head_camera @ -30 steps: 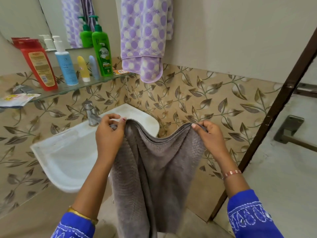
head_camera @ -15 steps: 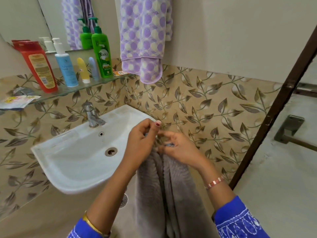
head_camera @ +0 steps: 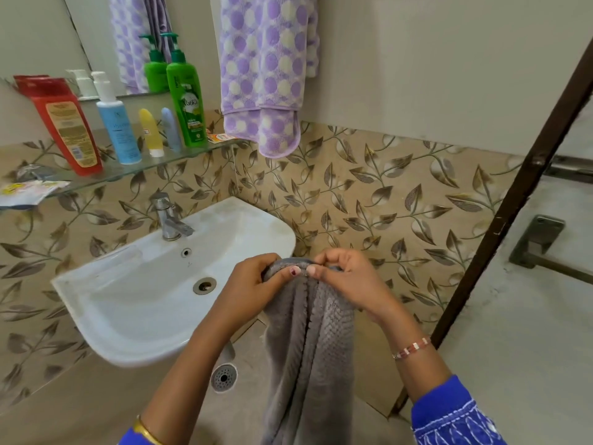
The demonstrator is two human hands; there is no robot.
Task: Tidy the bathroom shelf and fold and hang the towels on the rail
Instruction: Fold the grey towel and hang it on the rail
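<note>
- Head view, lower centre: left hand and right hand pinch the grey towel at its top edge — thumbs apparently touching.
- Towel hangs folded beside the sink.

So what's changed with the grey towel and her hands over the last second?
The left hand and right hand, which held the grey towel stretched wide by its top corners, have come together, folding it in half lengthwise; both now pinch the joined top edge beside the sink. Unchanged: the purple dotted towel hanging on the wall and the bottles on the glass shelf.
</note>
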